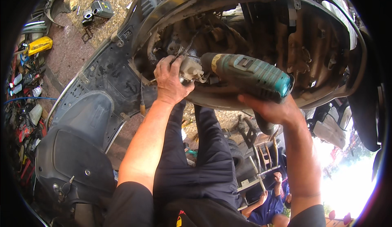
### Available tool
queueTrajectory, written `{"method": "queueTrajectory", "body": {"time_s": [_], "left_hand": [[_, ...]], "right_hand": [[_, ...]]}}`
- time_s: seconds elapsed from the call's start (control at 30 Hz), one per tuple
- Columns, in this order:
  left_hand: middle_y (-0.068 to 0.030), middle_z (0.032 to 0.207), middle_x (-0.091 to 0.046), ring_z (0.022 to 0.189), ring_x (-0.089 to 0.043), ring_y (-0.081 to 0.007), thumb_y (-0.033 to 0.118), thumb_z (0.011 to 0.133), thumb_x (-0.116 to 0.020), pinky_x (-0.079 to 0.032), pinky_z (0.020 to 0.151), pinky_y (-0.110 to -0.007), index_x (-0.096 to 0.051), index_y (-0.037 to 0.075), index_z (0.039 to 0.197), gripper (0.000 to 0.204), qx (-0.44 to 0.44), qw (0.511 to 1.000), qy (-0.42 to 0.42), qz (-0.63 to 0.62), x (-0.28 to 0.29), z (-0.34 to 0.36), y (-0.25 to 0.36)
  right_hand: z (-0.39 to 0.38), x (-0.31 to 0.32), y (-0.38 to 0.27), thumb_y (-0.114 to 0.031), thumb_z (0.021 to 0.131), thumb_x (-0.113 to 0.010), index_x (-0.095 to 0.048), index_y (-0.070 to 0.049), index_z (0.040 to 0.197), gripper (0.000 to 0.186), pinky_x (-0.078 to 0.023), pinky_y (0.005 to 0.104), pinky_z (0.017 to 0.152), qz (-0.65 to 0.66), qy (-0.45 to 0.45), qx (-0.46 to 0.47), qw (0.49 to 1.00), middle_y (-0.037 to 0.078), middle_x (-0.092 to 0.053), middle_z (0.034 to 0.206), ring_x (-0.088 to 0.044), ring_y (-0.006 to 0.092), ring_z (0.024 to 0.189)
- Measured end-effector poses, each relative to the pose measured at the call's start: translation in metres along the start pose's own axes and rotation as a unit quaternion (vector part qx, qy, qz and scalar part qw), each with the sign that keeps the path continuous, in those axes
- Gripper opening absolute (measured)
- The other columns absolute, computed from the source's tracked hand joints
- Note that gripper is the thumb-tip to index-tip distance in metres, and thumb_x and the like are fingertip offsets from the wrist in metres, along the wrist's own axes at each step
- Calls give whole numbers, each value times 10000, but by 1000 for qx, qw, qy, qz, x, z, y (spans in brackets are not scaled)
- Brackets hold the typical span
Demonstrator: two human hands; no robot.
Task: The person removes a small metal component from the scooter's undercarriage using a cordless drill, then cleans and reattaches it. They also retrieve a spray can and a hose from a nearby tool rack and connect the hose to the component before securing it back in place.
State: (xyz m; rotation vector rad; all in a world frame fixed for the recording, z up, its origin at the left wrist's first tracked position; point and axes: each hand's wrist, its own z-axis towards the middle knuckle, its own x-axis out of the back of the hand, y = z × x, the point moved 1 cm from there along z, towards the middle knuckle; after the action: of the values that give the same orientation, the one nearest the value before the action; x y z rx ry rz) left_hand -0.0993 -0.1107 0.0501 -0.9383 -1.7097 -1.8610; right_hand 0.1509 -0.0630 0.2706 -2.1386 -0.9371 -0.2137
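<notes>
My left hand [170, 84] is closed around a dirty grey metal part that looks like a carburetor [191, 69], inside the opening of a scooter's dark body [94, 116]. From the right, my right hand [272, 109] grips the handle of a teal and black cordless drill [255, 72]. Its nose points left and sits close to the metal part; whether the bit touches it is hidden. Behind the part, hoses and grimy engine pieces [216, 33] fill the cavity.
A screwdriver with a wooden handle [142, 107] hangs by the opening's left edge. Tools and parts, including a yellow item [40, 46], crowd the far left floor. A black part [102, 8] lies at upper left. Another person [267, 208] sits at lower right beside a metal frame [261, 174].
</notes>
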Motion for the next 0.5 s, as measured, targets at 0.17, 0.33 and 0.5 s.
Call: {"method": "queueTrajectory", "body": {"time_s": [0.17, 0.33, 0.5], "left_hand": [[-120, 1388, -501, 1326, -463, -383, 219, 520, -949, -369, 1119, -528, -536, 193, 1418, 990, 3, 1000, 2, -8, 0, 0, 0], [-125, 1386, -512, 1330, -467, -390, 228, 534, -942, -368, 1122, -529, -544, 176, 1405, 959, 16, 1000, -8, 6, 1, -4, -2], [-163, 1369, -539, 1296, -498, -414, 230, 557, -909, -377, 1116, -552, -540, 119, 1375, 905, -32, 999, 17, 10, 0, 1, 0]], "right_hand": [[3, 2, -4, -175, 860, -840, -690, -49, 1314, 494, -572, 374, 961, 15, -17, -32, 999, 138, -759, 1183, -729, 248, 1055], [4, -2, 5, -151, 854, -838, -686, -51, 1323, 504, -572, 368, 988, 78, -31, -14, 996, 135, -758, 1213, -724, 231, 1107], [9, -7, 18, -320, 840, -814, -709, -63, 1268, 510, -557, 397, 1014, -38, -30, -69, 996, 184, -742, 1209, -715, 337, 1104]]}}
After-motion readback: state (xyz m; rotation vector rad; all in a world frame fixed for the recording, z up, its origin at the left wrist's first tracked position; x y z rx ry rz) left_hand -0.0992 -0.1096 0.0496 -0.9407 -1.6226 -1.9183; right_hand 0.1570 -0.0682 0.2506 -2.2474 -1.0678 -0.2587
